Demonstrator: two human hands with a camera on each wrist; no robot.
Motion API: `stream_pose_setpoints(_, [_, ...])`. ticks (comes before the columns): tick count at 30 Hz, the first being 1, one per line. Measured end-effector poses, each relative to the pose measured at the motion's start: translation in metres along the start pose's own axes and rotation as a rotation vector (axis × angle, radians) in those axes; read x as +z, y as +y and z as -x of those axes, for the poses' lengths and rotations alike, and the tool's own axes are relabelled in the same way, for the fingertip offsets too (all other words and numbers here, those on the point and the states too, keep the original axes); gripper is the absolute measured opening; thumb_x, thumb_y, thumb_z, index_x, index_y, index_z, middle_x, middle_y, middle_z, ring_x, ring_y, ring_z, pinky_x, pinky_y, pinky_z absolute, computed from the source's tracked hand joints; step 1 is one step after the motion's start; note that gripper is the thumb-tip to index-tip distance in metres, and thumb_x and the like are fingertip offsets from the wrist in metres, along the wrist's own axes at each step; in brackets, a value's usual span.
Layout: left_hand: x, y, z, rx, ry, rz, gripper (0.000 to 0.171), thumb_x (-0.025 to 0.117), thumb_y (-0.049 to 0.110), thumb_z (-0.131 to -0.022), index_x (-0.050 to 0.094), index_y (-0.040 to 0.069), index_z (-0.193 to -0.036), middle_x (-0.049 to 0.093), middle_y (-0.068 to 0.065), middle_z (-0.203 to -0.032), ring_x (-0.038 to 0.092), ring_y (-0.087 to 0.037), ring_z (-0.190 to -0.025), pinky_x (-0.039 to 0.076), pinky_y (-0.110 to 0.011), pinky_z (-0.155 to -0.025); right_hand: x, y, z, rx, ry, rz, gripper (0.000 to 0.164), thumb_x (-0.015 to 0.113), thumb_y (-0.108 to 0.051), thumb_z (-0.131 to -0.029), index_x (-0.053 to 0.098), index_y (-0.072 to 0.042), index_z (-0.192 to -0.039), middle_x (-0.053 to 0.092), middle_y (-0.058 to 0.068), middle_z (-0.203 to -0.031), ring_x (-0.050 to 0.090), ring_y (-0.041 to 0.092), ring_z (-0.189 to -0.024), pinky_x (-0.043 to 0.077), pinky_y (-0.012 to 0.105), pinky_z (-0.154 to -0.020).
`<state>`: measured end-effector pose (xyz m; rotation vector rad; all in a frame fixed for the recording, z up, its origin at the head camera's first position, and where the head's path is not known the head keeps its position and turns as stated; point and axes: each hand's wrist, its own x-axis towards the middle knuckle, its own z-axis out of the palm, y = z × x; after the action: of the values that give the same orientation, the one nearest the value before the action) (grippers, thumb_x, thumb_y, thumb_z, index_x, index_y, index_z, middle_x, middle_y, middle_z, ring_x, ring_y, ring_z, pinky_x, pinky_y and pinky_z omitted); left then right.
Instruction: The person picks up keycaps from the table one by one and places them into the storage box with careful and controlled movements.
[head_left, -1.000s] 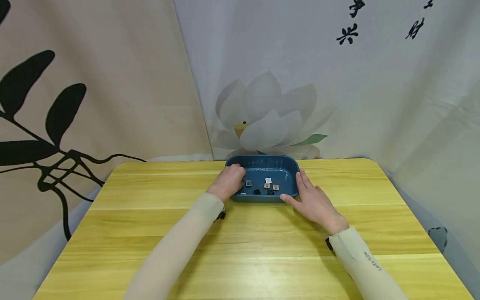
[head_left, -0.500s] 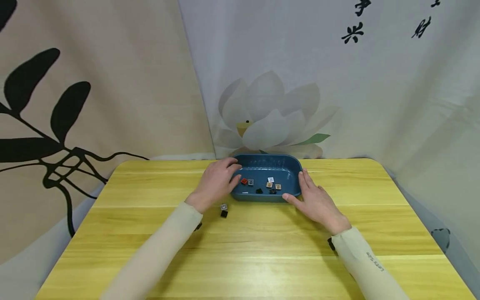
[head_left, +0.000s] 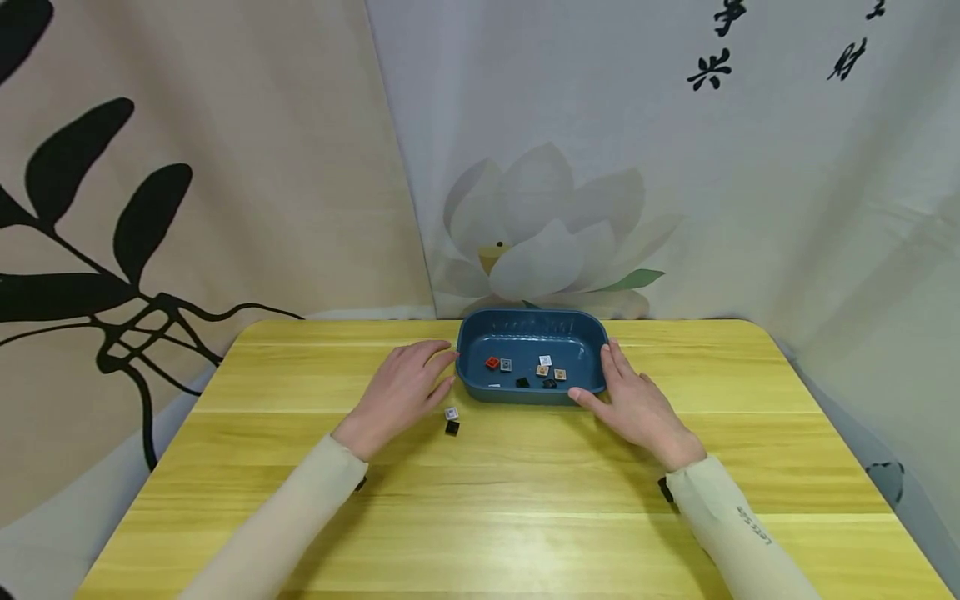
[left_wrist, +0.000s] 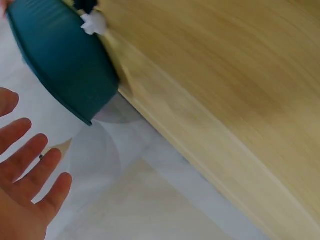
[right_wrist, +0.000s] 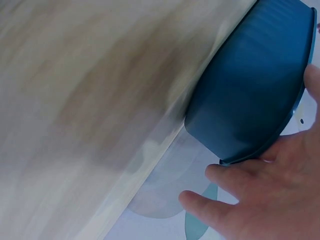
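Note:
A blue oblong dish (head_left: 532,398) stands at the table's far edge. Inside lie several small square pieces, among them a red one (head_left: 492,363), a grey one (head_left: 506,365), a white one (head_left: 545,361) and two tan ones; black ones lie near the front wall. Just left of the dish, my left hand (head_left: 401,387) is spread with nothing in it; its fingertips come close to the rim. My right hand (head_left: 637,408) rests against the dish's right end, fingers extended along the outside and thumb at the front corner.
On the table (head_left: 525,500), in front of the dish's left corner, lie a white square piece (head_left: 452,413) and a black one (head_left: 452,428). A printed cloth (head_left: 300,167) hangs directly behind the table's far edge.
My left hand has come out of the dish and drawn left, its fingers opening. The red piece and two pieces on the table have come into sight. My right hand stays at the dish.

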<state>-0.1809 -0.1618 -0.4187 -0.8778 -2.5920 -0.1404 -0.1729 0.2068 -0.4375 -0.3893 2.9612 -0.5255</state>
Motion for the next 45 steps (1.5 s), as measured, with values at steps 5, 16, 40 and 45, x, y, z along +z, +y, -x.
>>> stream_pose_setpoints(5, [-0.001, -0.002, 0.012, 0.052, -0.022, -0.030, 0.038, 0.073, 0.027, -0.098, 0.070, 0.007, -0.130, 0.066, -0.012, -0.134, 0.062, -0.033, -0.123, 0.052, -0.051, -0.100, 0.001, 0.001, 0.000, -0.001, 0.010, 0.010, 0.115, 0.035, -0.082, -0.095, 0.010, 0.008, -0.162, 0.003, 0.026, -0.170, 0.024, 0.047, -0.151, 0.025, 0.070, -0.116])
stream_pose_setpoints(16, [0.002, -0.005, 0.028, 0.231, -0.148, 0.015, 0.039, 0.079, 0.015, -0.094, 0.071, 0.016, -0.132, 0.066, -0.008, -0.136, 0.066, -0.027, -0.120, 0.055, -0.048, -0.099, 0.001, 0.002, -0.001, 0.008, 0.009, 0.010, 0.114, 0.036, -0.082, -0.096, 0.009, 0.008, -0.162, 0.003, 0.026, -0.170, 0.024, 0.046, -0.152, 0.025, 0.069, -0.116])
stream_pose_setpoints(40, [0.015, -0.001, 0.029, 0.281, -0.397, 0.099, 0.037, 0.074, 0.019, -0.098, 0.069, 0.014, -0.134, 0.066, -0.005, -0.136, 0.064, -0.024, -0.122, 0.054, -0.042, -0.100, 0.003, 0.001, -0.001, 0.004, 0.004, 0.010, 0.115, 0.034, -0.083, -0.095, 0.009, 0.007, -0.162, 0.001, 0.024, -0.171, 0.028, 0.047, -0.150, 0.025, 0.069, -0.116])
stream_pose_setpoints(45, [0.017, -0.002, 0.030, 0.264, -0.375, 0.108, 0.033, 0.076, 0.015, -0.096, 0.073, 0.012, -0.128, 0.069, -0.003, -0.126, 0.068, -0.022, -0.111, 0.056, -0.038, -0.096, 0.002, 0.002, -0.001, 0.005, 0.009, 0.009, 0.115, 0.035, -0.083, -0.095, 0.008, 0.006, -0.162, 0.001, 0.024, -0.171, 0.028, 0.046, -0.150, 0.025, 0.068, -0.116])
